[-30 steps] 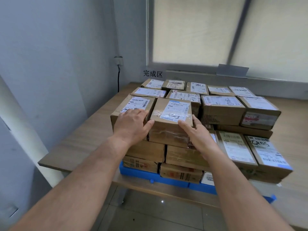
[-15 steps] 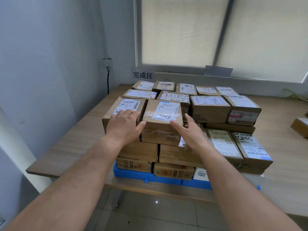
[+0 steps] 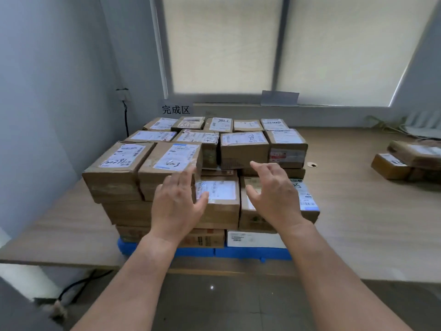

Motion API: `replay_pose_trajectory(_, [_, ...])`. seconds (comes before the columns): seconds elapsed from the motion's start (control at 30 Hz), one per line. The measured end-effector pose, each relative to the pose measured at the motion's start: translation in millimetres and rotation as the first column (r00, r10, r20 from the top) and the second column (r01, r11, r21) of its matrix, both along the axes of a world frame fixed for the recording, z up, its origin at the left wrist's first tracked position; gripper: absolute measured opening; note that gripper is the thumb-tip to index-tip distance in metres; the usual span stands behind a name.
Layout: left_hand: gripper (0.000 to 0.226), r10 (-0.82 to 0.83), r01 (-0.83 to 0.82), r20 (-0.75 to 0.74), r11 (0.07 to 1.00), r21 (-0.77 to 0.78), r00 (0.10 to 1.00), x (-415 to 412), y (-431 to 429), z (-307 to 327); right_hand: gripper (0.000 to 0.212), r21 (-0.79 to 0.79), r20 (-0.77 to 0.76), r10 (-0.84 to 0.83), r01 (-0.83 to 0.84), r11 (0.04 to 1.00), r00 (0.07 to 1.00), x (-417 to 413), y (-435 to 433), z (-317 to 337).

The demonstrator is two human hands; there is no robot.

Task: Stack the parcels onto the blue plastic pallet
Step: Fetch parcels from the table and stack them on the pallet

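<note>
Left hand (image 3: 177,206) and right hand (image 3: 274,197) spread, empty; parcels (image 3: 243,149) fill blue pallet (image 3: 238,253) at table (image 3: 358,211) edge.

Left hand (image 3: 177,207) and right hand (image 3: 274,198) have drawn back from top parcel (image 3: 170,161).

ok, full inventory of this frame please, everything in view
stacked parcels: many, brown with white labels, layered on the pallet
white box: one, white, bottom layer, front right
blue pallet: one, blue, under the stack on the table
loose parcels: at least two, brown, table's far right
table: one, light wood, below the window
sign: one, white, black characters, wall behind the stack
blinds: two, cream, over the window
wall socket: one, white, left wall, black cable
left hand: open, empty, before the stack
right hand: open, empty, before the stack
</note>
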State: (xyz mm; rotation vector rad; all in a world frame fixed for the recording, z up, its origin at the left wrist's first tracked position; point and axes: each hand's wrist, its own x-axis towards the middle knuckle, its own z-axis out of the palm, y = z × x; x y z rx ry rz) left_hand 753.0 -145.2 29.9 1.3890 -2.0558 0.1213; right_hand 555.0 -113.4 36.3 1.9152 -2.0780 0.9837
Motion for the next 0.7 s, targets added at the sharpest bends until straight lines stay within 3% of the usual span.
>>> replay_pose_trajectory(0.4, [0.066, -0.205, 0.205, 0.020, 0.979, 0.014, 0.979, -199.4, 71.6, -21.2, 0.061, 0.032, -0.056, -0.142, 0.144, 0.989, 0.988, -165.8, 85.7, -29.6])
replay_pose_trajectory(0.7, [0.072, -0.272, 0.260, 0.061, 0.952, 0.165, 0.960, -335.4, 104.7, -54.0, 0.062, 0.160, -0.065, -0.287, 0.294, 0.942, 0.956, -285.3, 161.8, -50.9])
